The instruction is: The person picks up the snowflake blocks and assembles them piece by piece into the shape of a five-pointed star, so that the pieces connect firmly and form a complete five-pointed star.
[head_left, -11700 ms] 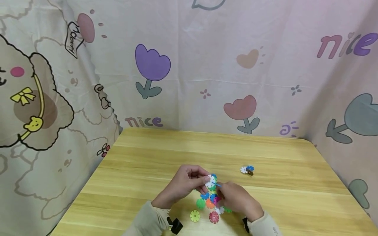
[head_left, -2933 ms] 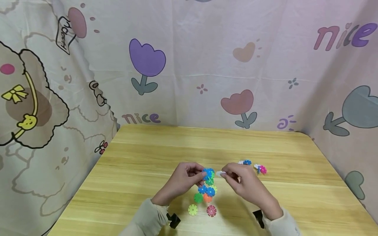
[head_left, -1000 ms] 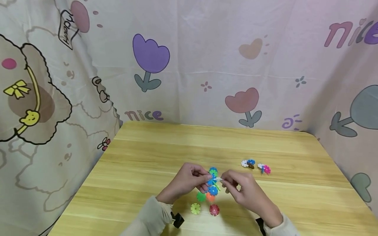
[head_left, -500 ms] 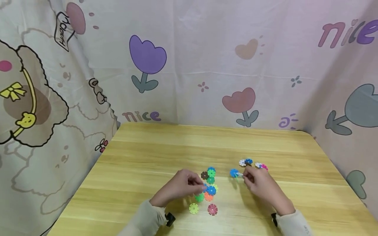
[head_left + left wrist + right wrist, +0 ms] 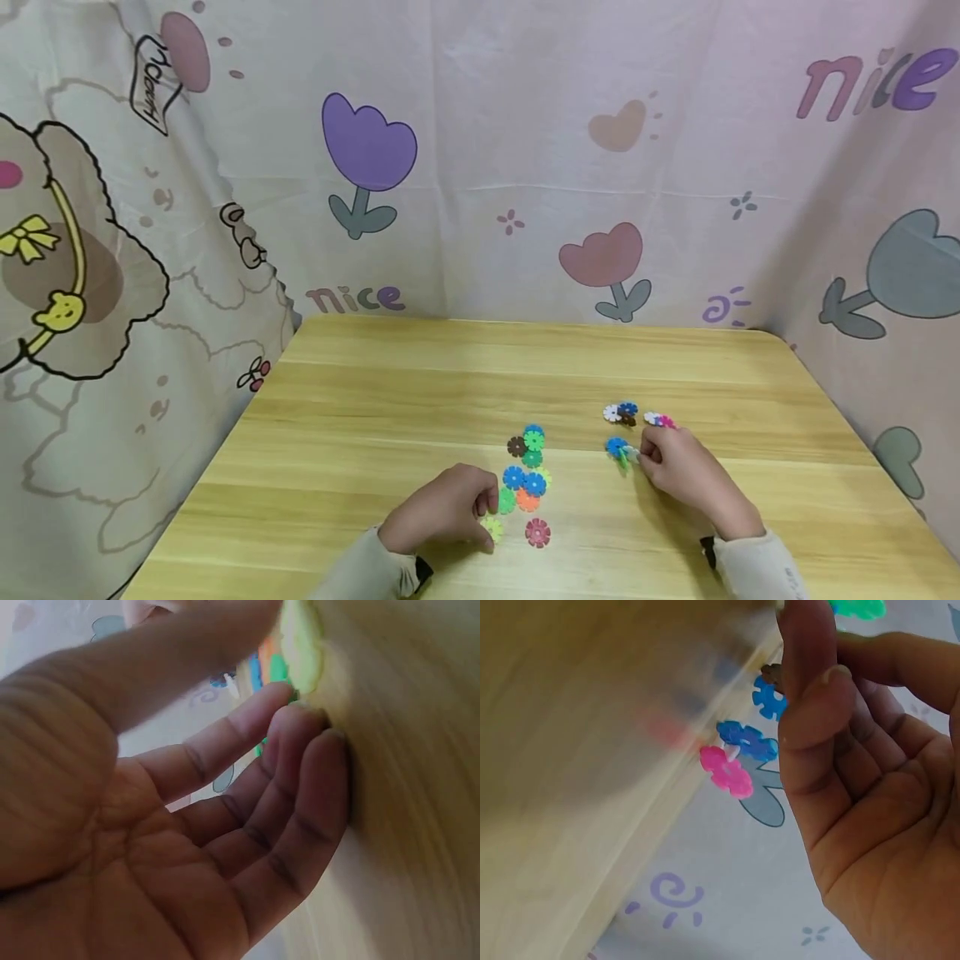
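Observation:
My right hand (image 5: 690, 471) pinches a joined cluster of snowflake discs by its pale disc, low over the table; a blue disc (image 5: 616, 447) and a green one (image 5: 623, 459) stick out to the left. In the right wrist view, thumb and index finger press together, a green disc (image 5: 860, 607) above them. My left hand (image 5: 442, 508) is at a loose yellow snowflake disc (image 5: 492, 528), thumb and fingers apart on its left side. The left wrist view shows the relaxed, bent fingers (image 5: 285, 810) close to the table, with the yellow disc (image 5: 301, 652) beyond their tips.
Loose discs lie mid-table: a red disc (image 5: 537, 532), an orange disc (image 5: 528, 499), a brown disc (image 5: 517, 447), and several blue and green ones. Behind the right hand sit a white, blue and brown cluster (image 5: 627, 409) and a white and pink cluster (image 5: 663, 421). Printed cloth hangs behind the table.
My right hand has carried the blue, green and white cluster right, toward the two other clusters. The left hand has let go of it and come down to the yellow disc.

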The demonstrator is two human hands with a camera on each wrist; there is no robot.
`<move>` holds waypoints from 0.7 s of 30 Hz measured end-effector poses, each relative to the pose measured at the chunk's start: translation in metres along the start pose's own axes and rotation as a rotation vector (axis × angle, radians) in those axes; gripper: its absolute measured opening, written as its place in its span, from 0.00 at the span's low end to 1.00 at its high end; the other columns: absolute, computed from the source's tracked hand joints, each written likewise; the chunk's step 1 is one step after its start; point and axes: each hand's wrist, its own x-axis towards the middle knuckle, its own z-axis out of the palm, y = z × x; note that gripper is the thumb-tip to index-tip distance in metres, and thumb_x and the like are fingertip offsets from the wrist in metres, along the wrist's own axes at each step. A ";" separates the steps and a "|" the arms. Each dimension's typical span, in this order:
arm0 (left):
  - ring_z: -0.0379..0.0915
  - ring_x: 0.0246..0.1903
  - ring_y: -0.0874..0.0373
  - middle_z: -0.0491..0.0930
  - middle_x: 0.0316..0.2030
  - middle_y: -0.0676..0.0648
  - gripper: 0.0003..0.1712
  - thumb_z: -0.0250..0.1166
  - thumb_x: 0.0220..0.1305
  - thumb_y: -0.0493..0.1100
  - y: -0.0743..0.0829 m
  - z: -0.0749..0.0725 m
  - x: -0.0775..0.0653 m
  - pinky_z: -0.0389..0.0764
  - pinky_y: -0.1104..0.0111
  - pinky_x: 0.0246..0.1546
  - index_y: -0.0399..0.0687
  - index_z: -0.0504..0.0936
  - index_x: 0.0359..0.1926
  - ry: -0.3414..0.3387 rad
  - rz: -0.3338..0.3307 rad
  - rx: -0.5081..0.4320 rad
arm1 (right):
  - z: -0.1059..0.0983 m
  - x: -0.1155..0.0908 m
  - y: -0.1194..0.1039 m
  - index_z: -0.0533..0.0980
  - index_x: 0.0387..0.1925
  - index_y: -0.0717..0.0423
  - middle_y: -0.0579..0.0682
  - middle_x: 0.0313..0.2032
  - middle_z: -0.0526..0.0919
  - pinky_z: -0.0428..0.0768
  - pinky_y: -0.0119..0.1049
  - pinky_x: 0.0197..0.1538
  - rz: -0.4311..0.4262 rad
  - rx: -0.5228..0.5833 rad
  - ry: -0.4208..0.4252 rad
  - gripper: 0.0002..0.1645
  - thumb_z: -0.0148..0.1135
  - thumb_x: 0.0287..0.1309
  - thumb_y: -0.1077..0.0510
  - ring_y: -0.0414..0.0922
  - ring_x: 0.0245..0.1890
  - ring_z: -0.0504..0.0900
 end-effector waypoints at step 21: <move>0.69 0.22 0.66 0.76 0.22 0.55 0.15 0.77 0.56 0.29 0.002 -0.008 0.002 0.76 0.73 0.27 0.48 0.78 0.29 0.089 -0.008 -0.108 | -0.017 -0.006 -0.025 0.83 0.30 0.56 0.38 0.21 0.77 0.75 0.30 0.23 -0.137 0.062 0.064 0.07 0.70 0.66 0.61 0.32 0.19 0.69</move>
